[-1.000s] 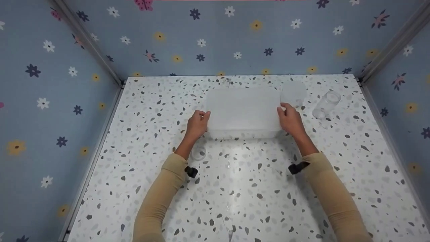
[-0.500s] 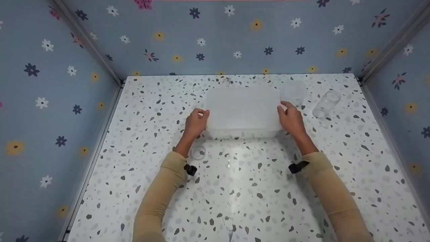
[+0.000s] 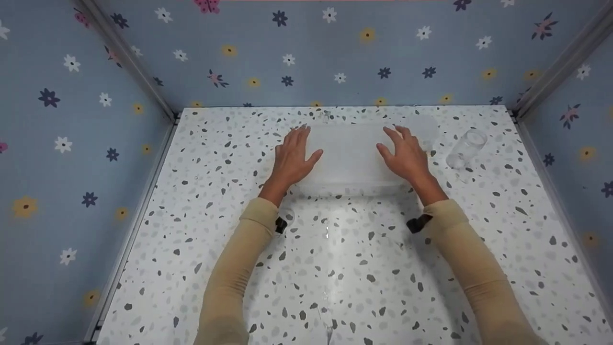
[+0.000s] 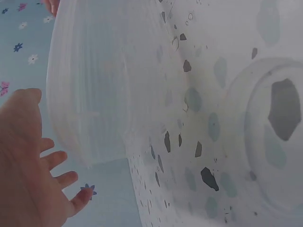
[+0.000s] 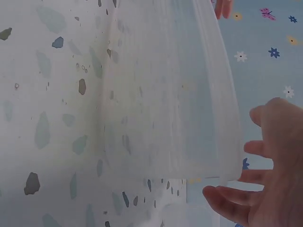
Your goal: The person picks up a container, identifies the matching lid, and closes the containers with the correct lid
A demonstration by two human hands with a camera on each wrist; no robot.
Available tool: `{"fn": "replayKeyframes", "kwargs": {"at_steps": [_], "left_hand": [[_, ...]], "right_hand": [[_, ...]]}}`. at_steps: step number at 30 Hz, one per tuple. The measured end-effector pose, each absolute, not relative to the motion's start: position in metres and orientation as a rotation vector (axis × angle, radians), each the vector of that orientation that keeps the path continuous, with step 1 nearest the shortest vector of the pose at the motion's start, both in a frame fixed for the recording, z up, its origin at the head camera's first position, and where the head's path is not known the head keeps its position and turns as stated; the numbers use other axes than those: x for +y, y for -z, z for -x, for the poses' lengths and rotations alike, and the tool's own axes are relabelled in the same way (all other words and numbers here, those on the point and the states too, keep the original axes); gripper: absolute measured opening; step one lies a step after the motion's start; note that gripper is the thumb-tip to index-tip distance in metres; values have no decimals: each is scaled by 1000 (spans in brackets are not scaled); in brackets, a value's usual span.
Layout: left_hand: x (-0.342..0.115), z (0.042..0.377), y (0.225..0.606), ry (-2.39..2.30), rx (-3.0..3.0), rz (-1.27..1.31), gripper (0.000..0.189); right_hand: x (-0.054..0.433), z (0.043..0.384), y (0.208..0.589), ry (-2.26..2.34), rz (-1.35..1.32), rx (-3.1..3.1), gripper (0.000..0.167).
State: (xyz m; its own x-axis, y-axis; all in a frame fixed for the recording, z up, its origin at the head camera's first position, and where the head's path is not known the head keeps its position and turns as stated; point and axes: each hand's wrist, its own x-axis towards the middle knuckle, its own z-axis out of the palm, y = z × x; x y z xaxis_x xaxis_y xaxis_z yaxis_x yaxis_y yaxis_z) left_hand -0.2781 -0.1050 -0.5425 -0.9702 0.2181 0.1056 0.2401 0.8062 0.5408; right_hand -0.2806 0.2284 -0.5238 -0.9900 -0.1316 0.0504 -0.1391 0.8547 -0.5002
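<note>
Moved left hand and right hand, released, above mid-frame box; risked toppling cup, frame right, by swinging wide.

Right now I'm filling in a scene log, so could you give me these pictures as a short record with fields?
Main object: translucent box, flat top
Left grip: over the box's left end, holding nothing; a gap shows in the left wrist view
Right grip: over the box's right end, holding nothing; contact unclear
Right of box: clear cylindrical container
Behind right grip: round translucent piece, partly hidden
Near left wrist: clear round piece
Surface: white speckled table
Surroundings: blue flowered walls
</note>
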Motion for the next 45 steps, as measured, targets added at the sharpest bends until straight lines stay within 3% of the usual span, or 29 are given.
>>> {"fn": "replayKeyframes", "kwargs": {"at_steps": [14, 29, 45], "left_hand": [[-97, 288, 545, 730, -3092, 443, 89], [-99, 288, 551, 803, -3069, 438, 79], [-96, 258, 545, 892, -2988, 482, 77]], "right_hand": [[228, 294, 528, -728, -369, -3217, 73], [227, 295, 538, -772, -398, -3186, 69], [219, 263, 534, -756, -407, -3119, 68]]}}
